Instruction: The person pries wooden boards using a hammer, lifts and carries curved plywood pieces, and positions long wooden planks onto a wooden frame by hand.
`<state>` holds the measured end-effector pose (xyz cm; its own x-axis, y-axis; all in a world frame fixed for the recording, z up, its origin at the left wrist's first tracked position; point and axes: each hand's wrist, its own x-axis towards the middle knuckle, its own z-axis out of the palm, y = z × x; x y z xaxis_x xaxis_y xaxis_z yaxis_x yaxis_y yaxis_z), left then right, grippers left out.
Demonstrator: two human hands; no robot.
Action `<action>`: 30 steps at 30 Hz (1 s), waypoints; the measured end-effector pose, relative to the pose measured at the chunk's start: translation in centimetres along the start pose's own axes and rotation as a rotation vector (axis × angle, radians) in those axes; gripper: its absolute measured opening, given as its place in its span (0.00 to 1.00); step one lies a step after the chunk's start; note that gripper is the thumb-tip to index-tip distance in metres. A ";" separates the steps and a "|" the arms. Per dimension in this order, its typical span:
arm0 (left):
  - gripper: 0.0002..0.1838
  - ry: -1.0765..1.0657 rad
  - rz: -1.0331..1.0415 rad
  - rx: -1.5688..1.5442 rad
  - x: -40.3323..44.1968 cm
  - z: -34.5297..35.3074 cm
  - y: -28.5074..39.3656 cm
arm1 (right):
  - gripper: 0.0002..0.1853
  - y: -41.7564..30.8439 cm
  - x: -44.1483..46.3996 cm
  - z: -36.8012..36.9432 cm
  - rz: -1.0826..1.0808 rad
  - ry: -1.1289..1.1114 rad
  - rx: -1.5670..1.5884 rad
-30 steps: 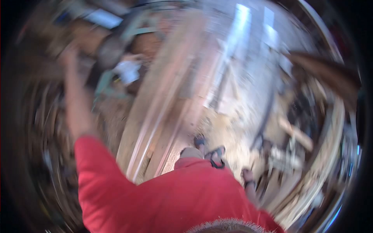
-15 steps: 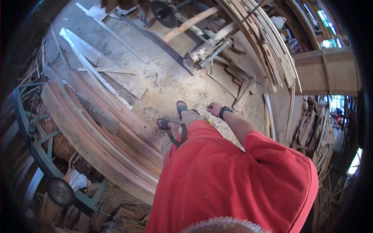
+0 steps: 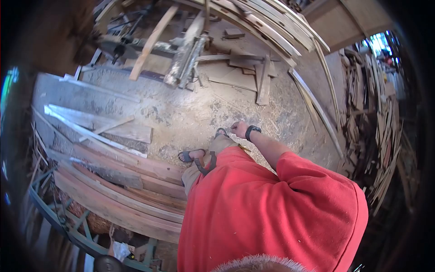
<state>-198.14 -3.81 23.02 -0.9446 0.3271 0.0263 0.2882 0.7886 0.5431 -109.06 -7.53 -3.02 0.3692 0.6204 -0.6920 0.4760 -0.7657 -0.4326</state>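
My right hand [image 3: 239,128] hangs in front of my body over the dusty floor, its fingers curled in and nothing visible in them. A dark wristwatch [image 3: 252,131] is strapped on that wrist. The hand touches no wood; below it lies bare floor [image 3: 199,115] strewn with sawdust. My left hand is out of sight, on the side hidden by my red shirt [image 3: 263,204]. A dark strap [image 3: 207,165] dangles at my left side, near my sandalled foot [image 3: 190,155].
Long thick planks [image 3: 122,195] lie stacked to my left, beside a green metal frame [image 3: 68,231]. Ahead stand rough timbers [image 3: 186,54] and a leaning board [image 3: 154,41]. Thin strips [image 3: 385,136] are piled on the right. A pale plank [image 3: 122,131] lies on the floor.
My view has turned rightward, and the surroundings have swung across it. My feet have shifted in a step. The right hand stays curled, now slightly further left in view.
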 end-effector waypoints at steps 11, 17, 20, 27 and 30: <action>0.22 -1.340 0.420 0.418 -32.1 28.9 5.6 | 0.18 17.0 -4.7 -7.9 0.198 0.223 0.353; 0.24 -1.758 0.876 0.294 -64.7 34.8 18.8 | 0.16 28.0 -7.6 -10.5 0.416 0.444 0.721; 0.24 -1.828 0.979 0.316 -72.6 37.5 22.1 | 0.16 30.4 -10.3 -10.9 0.536 0.526 0.899; 0.21 -1.884 1.383 0.552 -88.9 44.4 25.5 | 0.11 36.9 -13.3 -7.3 0.665 0.669 1.143; 0.25 -2.045 1.436 0.739 -97.4 45.3 26.5 | 0.10 36.8 -16.1 -8.4 0.871 0.562 1.164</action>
<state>-91.34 8.82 -3.15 0.7415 0.0228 -0.6705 0.6352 -0.3455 0.6907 -90.75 -44.27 -2.96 0.5593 -0.2907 -0.7763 -0.7961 -0.4494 -0.4052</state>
